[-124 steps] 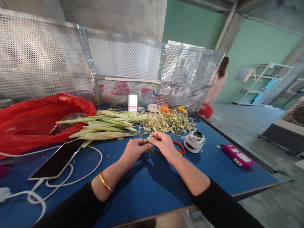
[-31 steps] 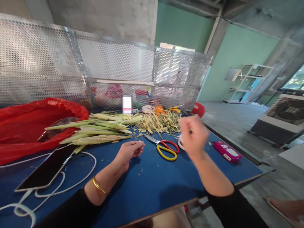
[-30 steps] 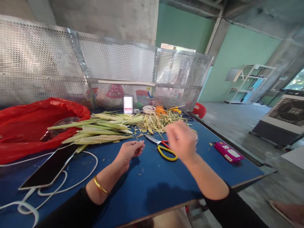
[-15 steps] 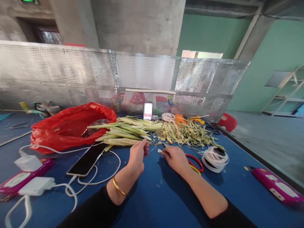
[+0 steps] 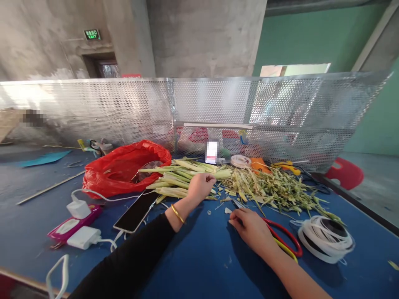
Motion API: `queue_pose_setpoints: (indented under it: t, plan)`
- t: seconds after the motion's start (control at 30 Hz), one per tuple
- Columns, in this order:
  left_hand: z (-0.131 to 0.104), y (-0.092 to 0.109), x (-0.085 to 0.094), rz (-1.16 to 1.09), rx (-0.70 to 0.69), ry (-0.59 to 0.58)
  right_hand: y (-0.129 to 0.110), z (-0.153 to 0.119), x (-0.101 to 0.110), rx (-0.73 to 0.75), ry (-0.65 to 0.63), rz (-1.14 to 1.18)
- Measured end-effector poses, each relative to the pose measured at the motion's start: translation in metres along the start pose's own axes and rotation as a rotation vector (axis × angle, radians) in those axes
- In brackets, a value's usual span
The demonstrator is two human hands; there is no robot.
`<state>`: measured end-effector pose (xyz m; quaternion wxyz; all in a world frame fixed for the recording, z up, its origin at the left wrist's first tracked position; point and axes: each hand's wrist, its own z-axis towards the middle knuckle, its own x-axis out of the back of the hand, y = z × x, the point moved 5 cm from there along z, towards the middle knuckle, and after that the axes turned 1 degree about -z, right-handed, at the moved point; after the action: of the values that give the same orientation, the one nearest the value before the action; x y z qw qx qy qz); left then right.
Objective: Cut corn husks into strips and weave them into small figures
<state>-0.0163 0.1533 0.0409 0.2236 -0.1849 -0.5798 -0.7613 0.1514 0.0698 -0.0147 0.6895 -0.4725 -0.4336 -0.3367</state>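
Note:
My left hand (image 5: 200,185), a gold bangle at its wrist, is over the right end of the pale green husk bundle (image 5: 174,178). Its fingers are curled together, and what they grip, if anything, is too small to make out. Nearer to me on the right, my right hand (image 5: 247,226) hovers low over the blue table with thumb and fingertips pressed together; any held thing is hidden. Scissors with red and yellow handles (image 5: 288,241) lie partly beneath that hand. A small pale scrap (image 5: 228,210) sits just left of its fingers. Shredded trimmings (image 5: 264,187) are heaped behind.
A red plastic bag (image 5: 124,166) stands left, beside a dark phone (image 5: 137,211) on a cable. White chargers (image 5: 84,237) and a purple power bank (image 5: 70,226) lie at the near left. White strip rolls (image 5: 326,238) sit right. A perforated metal screen (image 5: 212,99) closes the back.
The view has swung left. My left hand has moved forward to the husks and its fingers have closed. My right hand stays beside the scissors, still pinched.

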Motion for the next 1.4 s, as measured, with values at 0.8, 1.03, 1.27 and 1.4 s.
queue_pose_setpoints:
  t: [0.8,1.03,1.27,1.4]
  plan:
    - [0.054,-0.073,0.133,0.847,0.247,0.146,-0.004,0.000,0.001,0.014,-0.070,-0.026]
    - [0.038,-0.003,0.136,0.582,-0.031,0.297,-0.002,-0.001,0.000,0.027,-0.027,-0.010]
    - [-0.022,0.023,0.049,-0.887,0.269,-0.160,0.001,0.000,0.008,0.014,0.099,0.186]
    - [-0.064,0.006,0.001,-1.079,0.523,-0.255,-0.002,-0.002,0.011,-0.076,0.107,0.714]
